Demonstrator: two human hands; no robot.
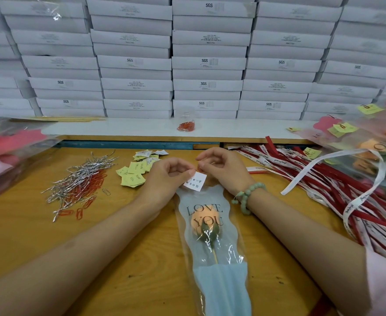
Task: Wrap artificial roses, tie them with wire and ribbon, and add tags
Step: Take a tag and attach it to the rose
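While the wrapped rose [206,221] lies flat on the wooden table [141,258] at 6 o'clock, bud toward 12, stem toward the person, both hands meet at the top edge of its sleeve [221,283], printed "LOVE YOU".

L hand [164,176]: fingers curled, thumb + index pinching a white tag [195,181] w/ handwriting, right at the sleeve's top edge.

R hand [224,169]: just beside it at 1 o'clock, fingers curled, thumb + index tips nearly together next to the tag's corner; can't tell what, if anything, is betw. them. Green bead bracelet [247,195] on that wrist.

Around the hands:
- 9 o'clock: pile of silver wire ties [82,174] over red paper clips [89,190].
- 10–11 o'clock: loose yellow and white tags [133,175].
- 3 o'clock: heap of red + white ribbons [324,185].
- 2 o'clock: wrapped roses w/ yellow tags [374,142].
- 12 o'clock: small clear jar of red clips [186,124] on a white ledge; stacked white boxes [208,62] behind.
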